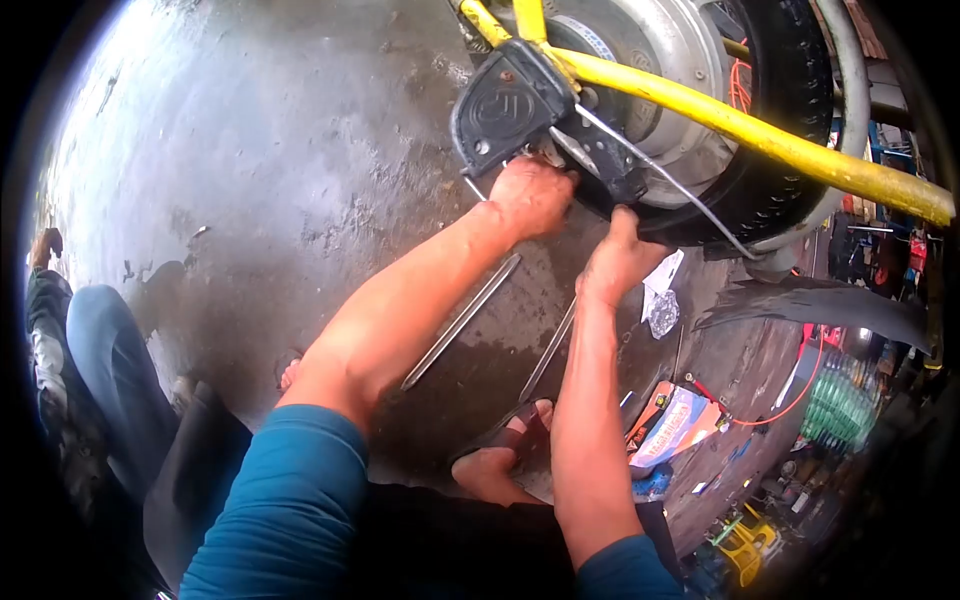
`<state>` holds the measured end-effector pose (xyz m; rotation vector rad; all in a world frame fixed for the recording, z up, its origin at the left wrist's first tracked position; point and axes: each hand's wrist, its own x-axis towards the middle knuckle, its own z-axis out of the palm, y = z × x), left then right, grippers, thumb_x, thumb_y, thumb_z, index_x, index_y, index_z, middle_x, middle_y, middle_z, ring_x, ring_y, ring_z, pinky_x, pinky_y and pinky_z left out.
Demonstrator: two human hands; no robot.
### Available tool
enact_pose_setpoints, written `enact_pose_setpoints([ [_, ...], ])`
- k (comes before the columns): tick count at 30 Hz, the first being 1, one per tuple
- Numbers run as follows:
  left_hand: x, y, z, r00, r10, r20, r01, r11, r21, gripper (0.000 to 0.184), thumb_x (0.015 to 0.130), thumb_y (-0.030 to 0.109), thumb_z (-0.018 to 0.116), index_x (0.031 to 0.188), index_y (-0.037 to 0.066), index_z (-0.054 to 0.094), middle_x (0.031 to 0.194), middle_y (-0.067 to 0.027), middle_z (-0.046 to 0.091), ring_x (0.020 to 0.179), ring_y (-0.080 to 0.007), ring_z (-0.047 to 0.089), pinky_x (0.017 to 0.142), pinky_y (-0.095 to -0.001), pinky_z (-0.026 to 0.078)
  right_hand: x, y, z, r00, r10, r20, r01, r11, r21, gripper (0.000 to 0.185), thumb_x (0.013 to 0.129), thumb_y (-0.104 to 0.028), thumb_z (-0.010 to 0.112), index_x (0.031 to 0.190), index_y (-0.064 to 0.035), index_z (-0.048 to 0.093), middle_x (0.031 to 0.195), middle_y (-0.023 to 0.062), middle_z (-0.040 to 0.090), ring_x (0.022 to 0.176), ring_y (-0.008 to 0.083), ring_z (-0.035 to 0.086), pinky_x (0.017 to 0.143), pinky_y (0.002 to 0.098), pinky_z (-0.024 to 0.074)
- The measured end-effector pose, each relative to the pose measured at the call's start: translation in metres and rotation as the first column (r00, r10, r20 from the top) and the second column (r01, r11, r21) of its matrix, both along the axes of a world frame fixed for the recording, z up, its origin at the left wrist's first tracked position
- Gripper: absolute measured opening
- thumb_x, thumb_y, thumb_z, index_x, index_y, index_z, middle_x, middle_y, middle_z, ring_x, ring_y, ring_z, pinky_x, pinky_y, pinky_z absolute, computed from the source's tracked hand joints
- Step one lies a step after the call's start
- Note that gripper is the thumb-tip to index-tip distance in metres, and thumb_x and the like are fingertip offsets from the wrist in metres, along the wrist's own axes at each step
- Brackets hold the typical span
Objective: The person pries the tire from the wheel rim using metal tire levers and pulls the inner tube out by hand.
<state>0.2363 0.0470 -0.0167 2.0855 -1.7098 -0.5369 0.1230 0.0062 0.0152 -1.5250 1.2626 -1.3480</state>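
My left hand is closed just below a black plastic cover with a raised logo, beside the wheel hub. What its curled fingers hold is hidden. Against the lower end of a black block rests the thumb of my right hand; that hand is closed too, its fingertips out of sight. Both hands work at the side of a wheel with a black tyre and a silver rim. A thin metal rod slants across the wheel, and a yellow tube passes over it.
Two long metal bars, one a shiny bar, lie on the wet concrete floor. An orange and white box, a crumpled plastic wrapper and green bottles are at right. Another person's jeans-clad leg is at left.
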Motion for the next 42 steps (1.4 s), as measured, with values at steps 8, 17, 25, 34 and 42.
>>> enact_pose_setpoints([
  [8,-0.03,-0.003,0.008,0.954,-0.079,-0.289,-0.064,0.888,-0.456,0.031,0.075,0.025,0.059,0.098,0.006,0.067,0.101,-0.016,0.067,0.1,-0.0328,0.06,0.094,-0.0416,0.041,-0.005,0.001,-0.006,0.973,0.171,0.158,-0.192,0.973,0.128,0.044,0.077,0.002,0.059,0.118,0.0112,0.049,0.119,0.0157,0.058,0.1,0.0228,0.059,0.09,0.0325,0.0467],
  [17,0.007,-0.015,0.002,0.98,0.109,-0.167,-0.071,0.974,0.217,0.043,0.088,0.012,0.049,0.128,-0.005,0.048,0.122,-0.0288,0.056,0.109,-0.0421,0.059,0.093,-0.0467,0.049,0.023,-0.004,0.017,0.962,-0.274,0.009,0.273,0.959,-0.077,0.072,0.075,-0.021,0.081,0.12,0.0139,0.037,0.117,0.0271,0.053,0.105,0.0282,0.057,0.092,0.0399,0.0478],
  [25,0.004,-0.011,0.023,0.977,0.017,-0.211,0.017,0.987,0.157,0.032,0.074,0.018,0.063,0.103,0.004,0.067,0.108,-0.0199,0.067,0.101,-0.0331,0.065,0.092,-0.0407,0.048,0.004,-0.014,0.002,0.969,-0.193,-0.157,0.158,0.965,-0.211,0.05,0.075,-0.004,0.062,0.116,0.0138,0.041,0.115,0.0238,0.056,0.105,0.0291,0.058,0.094,0.0386,0.0451],
  [34,-0.022,-0.024,0.006,0.986,-0.1,-0.133,0.084,0.989,-0.118,0.026,0.074,0.022,0.063,0.093,0.007,0.07,0.096,-0.0164,0.069,0.094,-0.0329,0.065,0.087,-0.0434,0.048,0.0,-0.007,-0.007,0.959,0.202,0.201,-0.206,0.979,-0.002,0.057,0.075,0.001,0.062,0.127,0.0085,0.041,0.127,0.0157,0.052,0.114,0.0244,0.052,0.1,0.0346,0.0403],
  [42,0.0,-0.03,-0.042,0.992,0.07,-0.109,-0.063,0.996,0.064,0.039,0.087,0.008,0.046,0.122,-0.01,0.05,0.125,-0.0312,0.052,0.119,-0.0502,0.048,0.1,-0.0536,0.041,0.014,-0.011,0.03,0.969,-0.237,-0.072,0.233,0.971,-0.061,0.066,0.078,-0.021,0.077,0.12,0.0174,0.042,0.124,0.0267,0.052,0.105,0.0281,0.058,0.091,0.0399,0.0477],
])
